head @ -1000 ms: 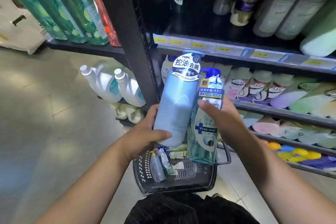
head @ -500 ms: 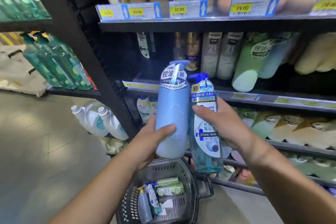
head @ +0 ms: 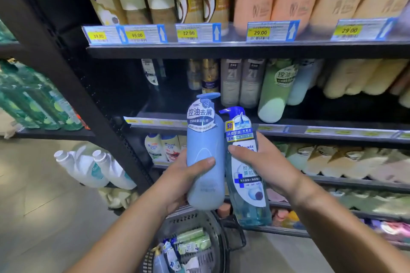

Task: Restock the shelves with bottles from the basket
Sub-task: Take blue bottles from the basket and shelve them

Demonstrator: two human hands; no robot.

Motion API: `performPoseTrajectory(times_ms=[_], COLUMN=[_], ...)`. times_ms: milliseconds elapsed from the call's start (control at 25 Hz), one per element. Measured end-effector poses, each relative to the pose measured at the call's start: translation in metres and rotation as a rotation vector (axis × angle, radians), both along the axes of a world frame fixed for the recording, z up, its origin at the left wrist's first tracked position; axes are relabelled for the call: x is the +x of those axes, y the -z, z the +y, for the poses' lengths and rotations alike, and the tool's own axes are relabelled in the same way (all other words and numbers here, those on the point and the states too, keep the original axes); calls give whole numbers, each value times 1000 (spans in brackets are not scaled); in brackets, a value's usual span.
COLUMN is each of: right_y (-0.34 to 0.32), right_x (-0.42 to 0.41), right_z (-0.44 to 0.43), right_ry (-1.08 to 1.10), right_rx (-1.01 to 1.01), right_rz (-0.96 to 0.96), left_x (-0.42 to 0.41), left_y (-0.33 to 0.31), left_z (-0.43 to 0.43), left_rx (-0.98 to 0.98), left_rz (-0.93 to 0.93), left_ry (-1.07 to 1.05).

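My left hand (head: 177, 177) grips a tall light-blue pump bottle (head: 205, 139), held upright in front of the shelves. Beside it, my right hand (head: 264, 166) holds a clear blue pump bottle with a white label (head: 246, 188), also upright. The two bottles stand side by side, nearly touching. Below them sits the dark plastic basket (head: 213, 221) with several small bottles and tubes (head: 188, 244) inside. Behind the bottles the middle shelf (head: 310, 127) has a dark gap at its left end, next to grey, green and pale-blue bottles.
The top shelf (head: 244, 50) carries beige and orange bottles above yellow price tags. Lower shelves hold rows of pale bottles. A black upright post (head: 73, 86) separates the left rack with green bottles (head: 37, 104) and white jugs (head: 88, 168). Tiled floor lies at the left.
The view has tilted upward from the basket to the upper shelves. Both hands have lifted the two bottles higher, away from the basket and up in front of the middle shelf.
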State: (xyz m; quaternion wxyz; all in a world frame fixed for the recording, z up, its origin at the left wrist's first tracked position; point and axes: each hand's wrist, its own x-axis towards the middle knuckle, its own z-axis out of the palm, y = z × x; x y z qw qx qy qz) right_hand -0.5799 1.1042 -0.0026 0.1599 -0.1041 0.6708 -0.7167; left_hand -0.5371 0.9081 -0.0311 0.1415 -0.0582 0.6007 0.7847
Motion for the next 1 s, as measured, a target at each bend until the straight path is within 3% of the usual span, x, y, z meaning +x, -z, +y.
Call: performPoseTrajectory(times_ms=[400,640,1000], right_y=[10,17,23], right_x=[1,13,-21], right_z=[56,101,203], right_ry=[387,508,409], right_rx=[61,29,52], right_rz=[-56,-66,-51], left_x=[-58,-67,-89], left_y=[0,6,2], left_z=[54,105,216], left_rx=[-20,-88,-88], left_rz=[43,48,84], left_ry=[245,310,-1])
